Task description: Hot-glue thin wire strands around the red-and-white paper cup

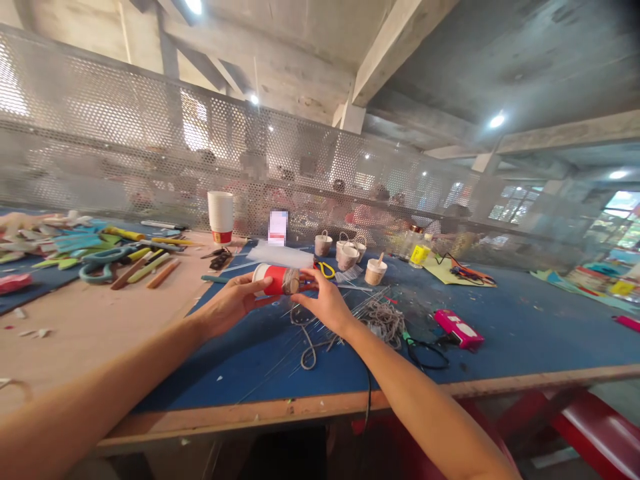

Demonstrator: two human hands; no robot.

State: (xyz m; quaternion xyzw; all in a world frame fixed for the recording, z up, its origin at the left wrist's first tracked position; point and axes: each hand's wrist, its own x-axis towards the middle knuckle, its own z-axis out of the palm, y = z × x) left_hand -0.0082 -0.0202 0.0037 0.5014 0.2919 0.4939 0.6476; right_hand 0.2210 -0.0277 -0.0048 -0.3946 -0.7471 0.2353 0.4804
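One red-and-white paper cup point(273, 279), lying on its side above the blue-topped counter point(525, 327), held between two bare hands at the centre of the view. Left hand point(231, 303): fingers clamped around the cup's white rim end, at 9 o'clock of the cup. Right hand point(325, 303): fingers pinched together at the cup's base end, at 3 o'clock of the cup, where twine appears wrapped. One tangle of grey-beige twine point(385, 320), on the counter at 4 o'clock of the right hand, with loose strands trailing toward the near edge. One pink rectangular tool point(459, 328), further out at 3 o'clock. Four small twine-wrapped cups with handles point(349, 255), grouped at 1 o'clock of the hands; count approximate, as they overlap. One stack of white paper cups with red base point(221, 217), upright at 11 o'clock. One pair of yellow-handled scissors point(326, 269), just behind the right hand. One pair of teal-handled scissors point(103, 261), at 10 o'clock among coloured strips and pencils, number uncountable. One perforated metal screen point(125, 147) along the far edge of the counter.
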